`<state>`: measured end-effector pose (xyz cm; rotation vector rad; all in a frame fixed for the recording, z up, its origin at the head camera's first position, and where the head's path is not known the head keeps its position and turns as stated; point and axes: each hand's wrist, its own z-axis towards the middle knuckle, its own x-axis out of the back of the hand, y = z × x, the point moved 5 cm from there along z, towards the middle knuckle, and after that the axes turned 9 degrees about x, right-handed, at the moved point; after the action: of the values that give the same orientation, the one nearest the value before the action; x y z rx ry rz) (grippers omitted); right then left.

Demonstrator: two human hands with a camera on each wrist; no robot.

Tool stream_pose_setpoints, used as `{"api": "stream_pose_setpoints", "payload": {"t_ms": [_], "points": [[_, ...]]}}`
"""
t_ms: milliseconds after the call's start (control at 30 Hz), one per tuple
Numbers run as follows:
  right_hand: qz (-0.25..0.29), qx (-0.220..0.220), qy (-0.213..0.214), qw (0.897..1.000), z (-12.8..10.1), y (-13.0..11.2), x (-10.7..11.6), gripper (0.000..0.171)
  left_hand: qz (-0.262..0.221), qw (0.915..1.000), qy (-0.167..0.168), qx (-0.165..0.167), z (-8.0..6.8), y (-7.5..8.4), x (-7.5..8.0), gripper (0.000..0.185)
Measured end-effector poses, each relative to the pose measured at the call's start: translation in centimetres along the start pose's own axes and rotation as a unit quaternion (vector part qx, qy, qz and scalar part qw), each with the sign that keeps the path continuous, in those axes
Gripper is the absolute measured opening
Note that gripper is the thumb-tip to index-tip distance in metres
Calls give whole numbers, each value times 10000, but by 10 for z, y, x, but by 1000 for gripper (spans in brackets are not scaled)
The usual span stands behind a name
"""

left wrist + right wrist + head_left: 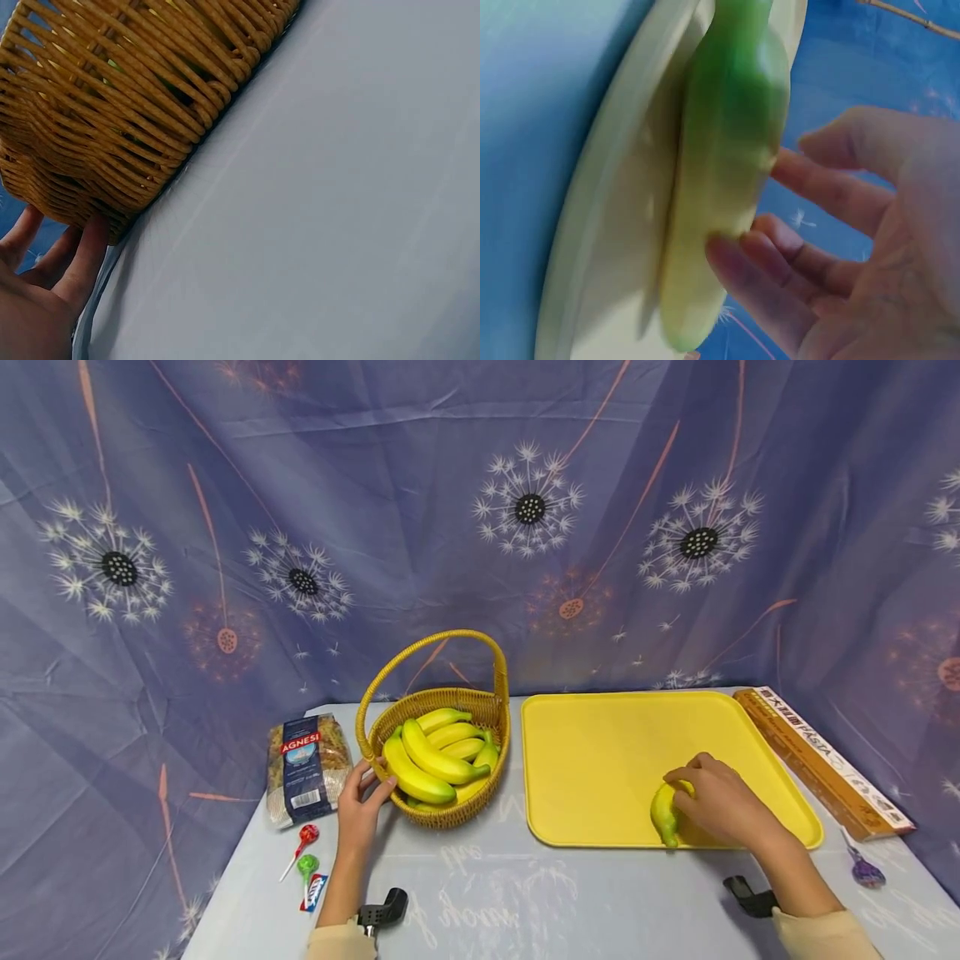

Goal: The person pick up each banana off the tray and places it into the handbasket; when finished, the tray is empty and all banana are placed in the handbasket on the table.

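A wicker basket [450, 814] with a tall handle holds several yellow bananas [431, 756]. My left hand [363, 797] rests against its left wall with straight fingers; the left wrist view shows those fingers [82, 255] touching the woven basket [127, 105] near its base. A single green-tipped banana [663, 814] lies at the front of the yellow tray [615, 752]. My right hand [716, 797] arches over it. In the right wrist view the fingertips [735, 251] touch one side of the banana [727, 172], which lies on the tray [607, 247], and the palm stays off it.
A bag of pasta [307, 768] lies left of the basket, with a red lollipop [307, 835], a green lollipop [307, 864] and a small packet [315, 892] in front of it. A long brown box [821, 760] lies along the tray's right side, a purple lollipop [862, 868] near it.
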<state>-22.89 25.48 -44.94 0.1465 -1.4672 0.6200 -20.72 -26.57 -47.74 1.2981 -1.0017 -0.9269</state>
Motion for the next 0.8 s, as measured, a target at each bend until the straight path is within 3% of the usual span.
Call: {"api": "stream_pose_setpoints", "payload": {"t_ms": [167, 267, 500, 633, 800], "points": [[78, -88, 399, 9991, 8, 0, -3, 18, -11, 10000, 44, 69, 5, -7, 2, 41], [128, -302, 460, 9984, 11, 2, -7, 26, -4, 9999, 126, 46, 11, -18, 2, 40], [376, -961, -52, 9947, 14, 7, -15, 66, 66, 9995, 280, -119, 13, -26, 2, 38], [635, -1124, -319, 9911, 17, 7, -18, 74, 58, 9995, 276, -114, 13, -25, 2, 38], [966, -1046, -357, 9892, 28, -1, -21, 74, 8, 9997, 227, -134, 14, -25, 2, 38]]}}
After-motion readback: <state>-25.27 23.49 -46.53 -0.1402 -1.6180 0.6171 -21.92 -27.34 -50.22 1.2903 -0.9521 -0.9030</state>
